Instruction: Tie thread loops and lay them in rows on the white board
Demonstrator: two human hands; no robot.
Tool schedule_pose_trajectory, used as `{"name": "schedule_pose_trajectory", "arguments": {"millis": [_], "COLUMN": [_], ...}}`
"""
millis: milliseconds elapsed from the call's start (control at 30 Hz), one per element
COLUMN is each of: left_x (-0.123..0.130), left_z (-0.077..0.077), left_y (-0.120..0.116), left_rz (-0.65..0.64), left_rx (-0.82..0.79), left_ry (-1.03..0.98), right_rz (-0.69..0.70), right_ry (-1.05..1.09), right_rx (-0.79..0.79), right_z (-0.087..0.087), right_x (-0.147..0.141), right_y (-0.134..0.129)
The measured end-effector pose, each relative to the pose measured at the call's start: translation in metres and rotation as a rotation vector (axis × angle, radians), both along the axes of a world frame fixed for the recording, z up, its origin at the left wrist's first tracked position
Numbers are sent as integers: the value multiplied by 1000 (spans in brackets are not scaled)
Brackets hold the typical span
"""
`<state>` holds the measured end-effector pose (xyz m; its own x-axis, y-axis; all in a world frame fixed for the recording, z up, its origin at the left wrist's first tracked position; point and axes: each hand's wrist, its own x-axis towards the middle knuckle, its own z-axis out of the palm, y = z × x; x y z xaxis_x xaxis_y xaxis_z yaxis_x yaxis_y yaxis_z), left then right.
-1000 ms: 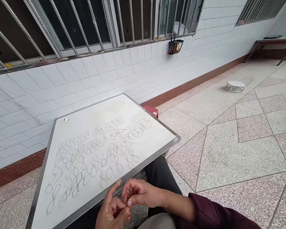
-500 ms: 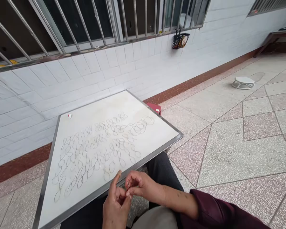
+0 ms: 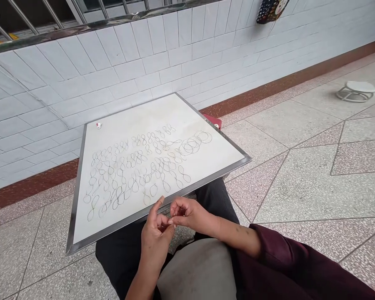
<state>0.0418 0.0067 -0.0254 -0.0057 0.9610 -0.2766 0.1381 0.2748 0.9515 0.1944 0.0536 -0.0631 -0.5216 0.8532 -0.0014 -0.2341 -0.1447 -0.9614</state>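
Observation:
My left hand (image 3: 156, 229) and my right hand (image 3: 190, 214) meet at the near edge of a white board-like tabletop (image 3: 137, 114). Both thumbs and fingertips are pinched together on a thin wire, of which only a faint bit shows by the right fingers; the rest is hidden. The left index finger points up toward the board's rim. On the tabletop lie several rows of thin wire loops (image 3: 117, 198), many twisted into figure eights. Rounder, overlapping wire rings (image 3: 190, 146) lie toward the right side.
A small red-and-white object (image 3: 99, 125) sits at the board's far left corner. Behind it rises a white tiled wall (image 3: 118, 83) with a barred window. A red stool (image 3: 213, 121) shows partly past the far edge. A low white-topped seat (image 3: 358, 89) stands on the floor at right.
The view has tilted down and shifted, so the tabletop and hands appear higher in the picture. Both hands stay pinched together in nearly the same pose.

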Motion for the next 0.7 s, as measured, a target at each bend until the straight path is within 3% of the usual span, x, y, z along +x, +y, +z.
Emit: {"name": "schedule_pose_trajectory", "arguments": {"millis": [167, 367, 567, 700], "left_x": [-5, -2, 5, 8], "left_z": [-2, -3, -10, -14], "left_y": [2, -2, -4, -2], "left_rz": [-26, 18, 76, 79], "left_rx": [-82, 2, 234, 338], "left_ry": [-126, -67, 361, 547], "right_rz": [123, -50, -264, -335], "right_ry": [63, -175, -611, -659], "right_rx": [-69, 168, 465, 425], "right_z": [1, 7, 10, 8], "right_x": [4, 0, -10, -16], "right_y": [4, -1, -6, -2]}}
